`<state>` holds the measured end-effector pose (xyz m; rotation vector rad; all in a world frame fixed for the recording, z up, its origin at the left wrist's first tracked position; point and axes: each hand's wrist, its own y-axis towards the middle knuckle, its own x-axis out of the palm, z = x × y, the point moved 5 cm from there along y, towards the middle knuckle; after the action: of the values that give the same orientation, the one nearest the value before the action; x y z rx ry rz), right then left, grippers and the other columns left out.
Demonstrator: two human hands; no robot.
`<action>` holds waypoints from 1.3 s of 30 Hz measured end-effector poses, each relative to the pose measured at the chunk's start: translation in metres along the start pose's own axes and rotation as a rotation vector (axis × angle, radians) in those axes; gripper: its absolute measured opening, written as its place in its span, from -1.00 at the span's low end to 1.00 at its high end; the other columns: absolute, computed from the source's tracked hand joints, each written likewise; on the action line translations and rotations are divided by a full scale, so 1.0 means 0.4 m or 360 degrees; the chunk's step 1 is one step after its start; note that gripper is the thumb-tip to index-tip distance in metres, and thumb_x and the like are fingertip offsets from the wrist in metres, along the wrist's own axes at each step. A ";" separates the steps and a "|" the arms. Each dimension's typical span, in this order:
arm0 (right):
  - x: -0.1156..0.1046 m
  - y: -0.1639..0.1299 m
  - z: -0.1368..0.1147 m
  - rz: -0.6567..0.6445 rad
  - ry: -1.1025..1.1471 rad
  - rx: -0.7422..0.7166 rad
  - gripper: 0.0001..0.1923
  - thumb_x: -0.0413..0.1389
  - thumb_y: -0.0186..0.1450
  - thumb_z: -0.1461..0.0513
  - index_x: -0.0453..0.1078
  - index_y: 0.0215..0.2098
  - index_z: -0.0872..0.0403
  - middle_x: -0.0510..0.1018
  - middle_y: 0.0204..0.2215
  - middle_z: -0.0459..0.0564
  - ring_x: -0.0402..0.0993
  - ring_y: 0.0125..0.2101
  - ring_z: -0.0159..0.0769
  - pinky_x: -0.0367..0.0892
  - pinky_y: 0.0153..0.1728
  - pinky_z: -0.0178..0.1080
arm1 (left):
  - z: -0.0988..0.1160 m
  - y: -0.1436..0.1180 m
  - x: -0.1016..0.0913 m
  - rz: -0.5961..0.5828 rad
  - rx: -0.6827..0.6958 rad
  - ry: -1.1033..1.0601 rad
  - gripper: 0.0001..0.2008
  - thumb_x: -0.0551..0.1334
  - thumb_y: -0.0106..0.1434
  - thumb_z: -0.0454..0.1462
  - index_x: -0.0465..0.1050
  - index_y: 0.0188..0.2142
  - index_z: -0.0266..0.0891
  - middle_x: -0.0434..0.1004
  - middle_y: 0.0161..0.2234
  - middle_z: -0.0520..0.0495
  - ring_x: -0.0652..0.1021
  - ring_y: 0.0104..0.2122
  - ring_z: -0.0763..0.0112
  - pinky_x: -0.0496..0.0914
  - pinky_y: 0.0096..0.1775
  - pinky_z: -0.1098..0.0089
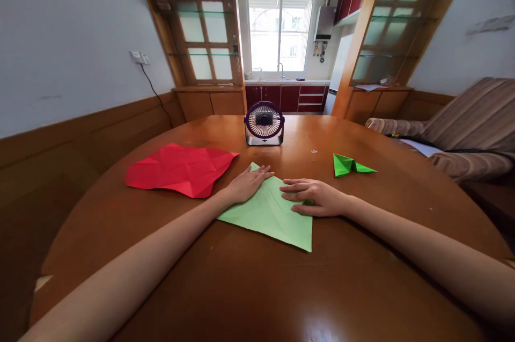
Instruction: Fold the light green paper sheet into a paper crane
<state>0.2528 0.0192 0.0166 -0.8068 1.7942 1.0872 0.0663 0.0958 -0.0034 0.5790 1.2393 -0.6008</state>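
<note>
A light green sheet of paper (269, 217) lies on the table in front of me, with faint creases across it. My left hand (247, 183) rests flat on its upper left part, fingers stretched toward the far corner. Over the right edge of the sheet lies my right hand (311, 197), its fingers spread and pointing left. Neither hand grips anything. To the left is a creased red sheet of paper (181, 170), spread out. A small folded bright green paper piece (350, 165) sits off to the right, apart from my right hand.
A small purple desk fan (264, 122) stands at the middle of the far side of the round wooden table (257, 288). Tiny white scraps (314, 151) lie right of the fan. A striped armchair (475, 116) is beyond the table's right edge.
</note>
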 end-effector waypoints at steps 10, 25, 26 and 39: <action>-0.001 0.001 -0.001 -0.0023 -0.0025 0.0003 -0.58 0.08 0.34 0.13 0.36 0.12 0.12 0.40 0.13 0.10 0.16 0.24 -0.12 0.18 0.21 -0.03 | -0.004 0.003 -0.006 0.0095 -0.0171 0.0092 -0.48 -0.29 0.42 -0.28 0.16 0.24 -0.31 0.06 0.30 -0.16 0.12 0.29 0.35 -0.09 0.28 0.20; -0.001 -0.001 0.001 0.0019 0.0033 -0.0001 -0.59 0.09 0.33 0.13 0.36 0.12 0.04 0.40 0.13 0.07 0.18 0.23 -0.13 0.21 0.19 0.00 | -0.034 0.016 -0.007 0.0183 -0.0313 0.0118 -0.47 -0.29 0.41 -0.31 0.24 0.20 -0.30 0.13 0.27 -0.20 0.15 0.28 0.28 0.02 0.25 0.11; -0.001 -0.001 0.001 0.0025 0.0041 -0.0001 -0.59 0.09 0.32 0.13 0.36 0.12 0.04 0.40 0.13 0.06 0.19 0.22 -0.13 0.20 0.19 0.01 | -0.036 0.017 -0.006 0.0186 -0.0317 0.0123 -0.47 -0.29 0.40 -0.32 0.24 0.20 -0.29 0.13 0.27 -0.19 0.15 0.28 0.28 0.01 0.25 0.10; -0.001 -0.001 0.004 0.0028 0.0057 0.0006 -0.58 0.10 0.32 0.12 0.36 0.12 0.05 0.41 0.13 0.08 0.19 0.22 -0.12 0.21 0.19 0.01 | -0.053 0.016 -0.003 0.0229 -0.0299 0.0218 -0.51 -0.23 0.38 -0.38 0.22 0.20 -0.33 0.17 0.25 -0.23 0.20 0.26 0.24 0.03 0.24 0.09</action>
<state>0.2538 0.0203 0.0163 -0.8144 1.8361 1.0862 0.0559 0.1153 -0.0065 0.5525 1.3535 -0.3240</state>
